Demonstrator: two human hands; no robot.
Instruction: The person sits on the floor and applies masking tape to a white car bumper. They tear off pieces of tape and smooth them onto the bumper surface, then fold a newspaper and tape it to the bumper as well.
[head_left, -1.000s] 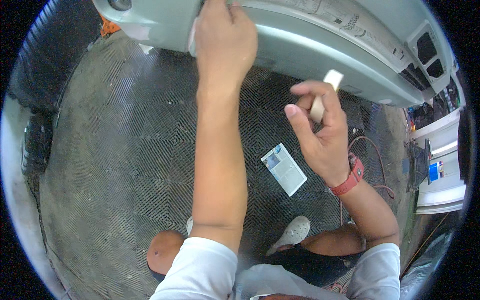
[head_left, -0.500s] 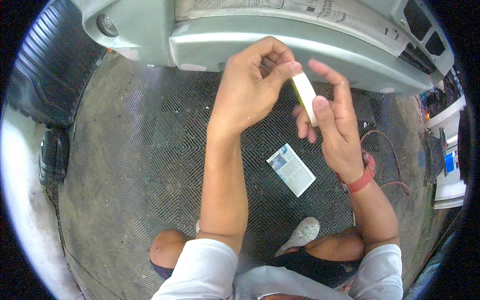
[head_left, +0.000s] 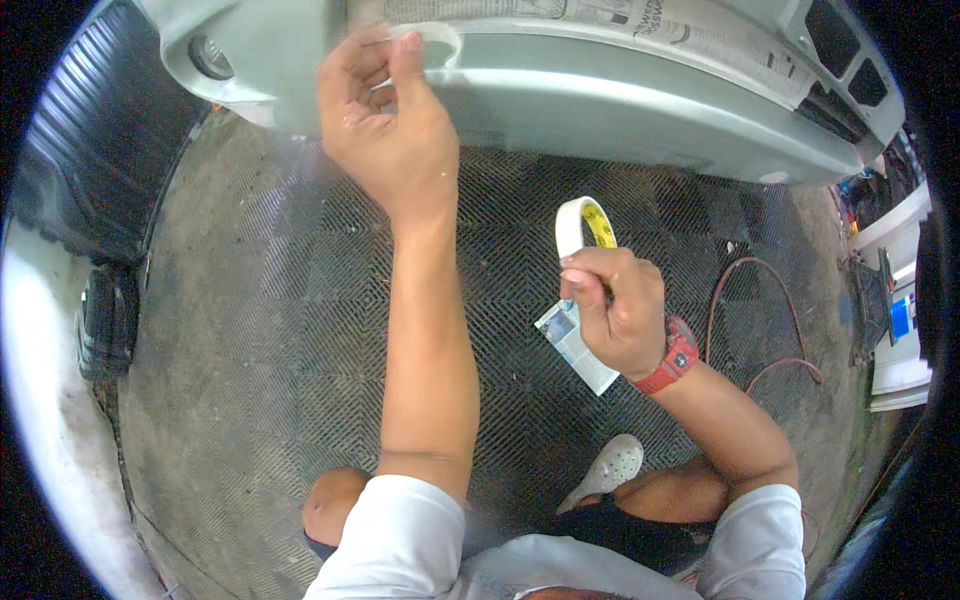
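My left hand pinches a short strip of pale masking tape between thumb and fingers. The strip curls to the right, in front of the upper part of a grey-green car bumper; I cannot tell whether it touches it. Lower down on the right, my right hand is closed on a roll of masking tape. The roll has a yellow inner core, and its lower part is hidden by my fingers. Newspaper covers the area above the bumper's ledge.
A folded piece of newspaper lies on the black ribbed floor mat, partly behind my right hand. A reddish hose loops on the right. At the left stand a black ridged panel and a black case.
My left hand has moved up and left to the bumper with a strip of tape, now apart from the roll. My right hand has moved lower and left, carrying the roll.
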